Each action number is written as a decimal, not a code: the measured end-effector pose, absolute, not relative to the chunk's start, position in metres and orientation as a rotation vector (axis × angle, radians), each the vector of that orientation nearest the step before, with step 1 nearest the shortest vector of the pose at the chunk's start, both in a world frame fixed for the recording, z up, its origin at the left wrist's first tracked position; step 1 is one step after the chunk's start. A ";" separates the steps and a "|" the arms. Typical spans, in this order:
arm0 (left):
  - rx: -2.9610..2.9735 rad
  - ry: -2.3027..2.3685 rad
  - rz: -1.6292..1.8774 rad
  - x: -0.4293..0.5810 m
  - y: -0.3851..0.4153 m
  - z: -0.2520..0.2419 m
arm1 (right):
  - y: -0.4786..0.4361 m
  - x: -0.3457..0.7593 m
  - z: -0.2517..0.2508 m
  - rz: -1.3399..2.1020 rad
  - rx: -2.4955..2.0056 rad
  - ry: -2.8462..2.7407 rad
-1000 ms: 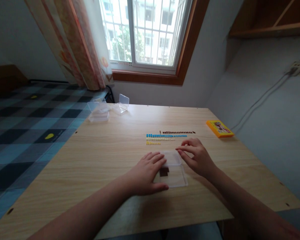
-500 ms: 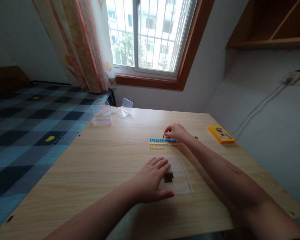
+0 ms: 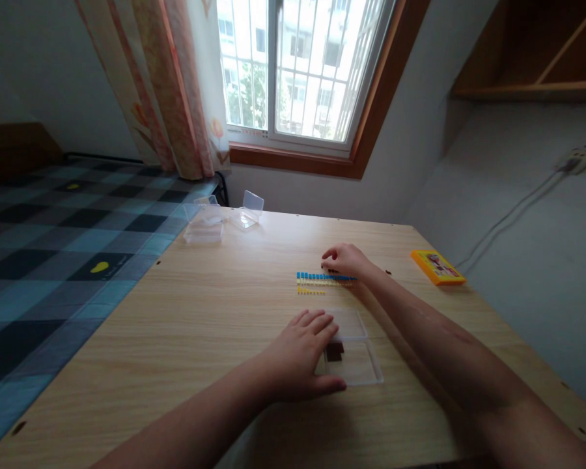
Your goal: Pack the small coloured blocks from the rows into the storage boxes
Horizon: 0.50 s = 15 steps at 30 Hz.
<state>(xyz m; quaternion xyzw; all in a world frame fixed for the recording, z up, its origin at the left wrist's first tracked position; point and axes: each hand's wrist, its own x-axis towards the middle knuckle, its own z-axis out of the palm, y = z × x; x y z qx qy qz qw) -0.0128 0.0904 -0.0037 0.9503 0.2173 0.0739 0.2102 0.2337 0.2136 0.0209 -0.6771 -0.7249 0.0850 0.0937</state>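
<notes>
My left hand lies with its fingers spread over the left side of an open clear plastic box. Inside the box, close to my thumb and fingers, is a dark brown block of pieces. Farther back, my right hand has its thumb and fingertips closed on a small dark brown brick, partly hidden. More dark bricks form a short row below that hand. In front of them run a row of blue bricks, a row of cream bricks and a shorter yellow row.
Several clear plastic boxes stand with lids up at the table's back left. An orange-yellow box lies near the right edge of the wooden table. A bed with a checked cover adjoins the left side.
The right fingertips have come down onto the dark brick at the row's left end. My left hand stays on the clear box. The whole view has shifted slightly.
</notes>
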 end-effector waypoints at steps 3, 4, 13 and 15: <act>2.648 0.607 0.209 -0.013 0.090 -0.004 | 0.211 0.231 0.017 0.247 -1.993 -2.157; 2.647 0.608 0.205 -0.013 0.090 -0.004 | 0.211 0.230 0.016 0.243 -1.986 -2.158; 2.644 0.620 0.166 -0.012 0.091 -0.001 | 0.167 0.229 0.046 0.186 -1.792 -2.135; 2.643 0.622 0.153 -0.011 0.091 0.000 | 0.131 0.237 0.056 0.226 -1.612 -2.159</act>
